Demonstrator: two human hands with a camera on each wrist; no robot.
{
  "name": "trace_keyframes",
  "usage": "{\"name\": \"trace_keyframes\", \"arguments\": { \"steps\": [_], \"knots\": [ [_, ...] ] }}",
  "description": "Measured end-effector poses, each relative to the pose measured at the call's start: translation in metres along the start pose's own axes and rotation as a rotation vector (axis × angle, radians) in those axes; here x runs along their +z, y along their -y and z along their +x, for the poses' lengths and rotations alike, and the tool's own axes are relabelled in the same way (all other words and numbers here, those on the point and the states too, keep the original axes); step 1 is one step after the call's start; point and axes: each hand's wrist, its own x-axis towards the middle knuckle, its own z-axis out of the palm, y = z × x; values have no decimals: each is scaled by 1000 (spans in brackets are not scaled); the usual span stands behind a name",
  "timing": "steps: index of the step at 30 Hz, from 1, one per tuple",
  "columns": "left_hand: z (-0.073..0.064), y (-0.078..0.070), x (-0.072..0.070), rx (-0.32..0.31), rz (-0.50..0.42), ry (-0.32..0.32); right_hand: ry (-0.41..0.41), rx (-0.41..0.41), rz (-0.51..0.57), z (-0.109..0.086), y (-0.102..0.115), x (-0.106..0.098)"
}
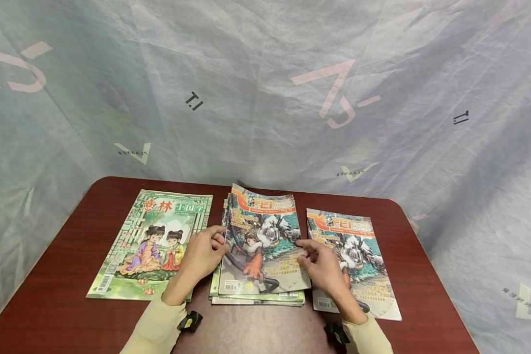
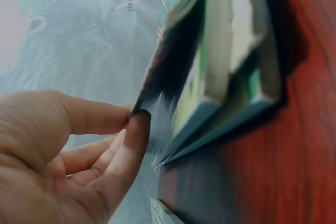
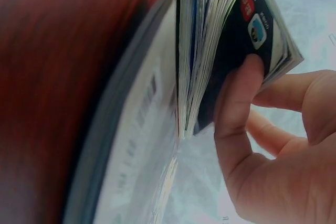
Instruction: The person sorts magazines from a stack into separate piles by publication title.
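Note:
A comic magazine (image 1: 265,236) with a figure in red on its cover lies over a middle pile of magazines (image 1: 221,299). My left hand (image 1: 205,250) pinches its left edge between thumb and fingertip. At the opposite edge, my right hand (image 1: 322,263) pinches it between thumb and fingers. In the left wrist view, the held edge (image 2: 152,72) is raised, with a dark gap above the pile. The right wrist view shows the magazine's dark back cover (image 3: 231,51), fingers pressed against its underside.
On the left lies a green magazine (image 1: 159,246) with two drawn children. A second comic magazine (image 1: 371,275) with the same cover lies at the right, partly behind my right hand. The red-brown table (image 1: 53,275) meets a grey printed curtain (image 1: 256,137) at the back.

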Motion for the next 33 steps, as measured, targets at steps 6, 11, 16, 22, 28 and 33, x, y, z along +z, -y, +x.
{"name": "trace_keyframes", "arguments": {
  "steps": [6, 11, 16, 22, 28, 33],
  "knots": [
    [0, -3, -1, 5, -10, -2, 2, 5, 20, -2, 1, -2],
    [0, -5, 1, 12, -13, -4, -10, -21, 5, -6, 1, -6],
    [1, -9, 5, 31, -51, -8, -33, -33, 10, -11, -1, -13],
    [2, -18, 13, 49, -95, -21, -85, -87, 12, -17, -5, -24],
    [0, -26, 27, 72, -140, -32, -151, -164, 10, -24, -14, -36],
    [-2, -33, 42, 118, -186, -25, -190, -157, 2, -34, -23, -48]
  ]
}}
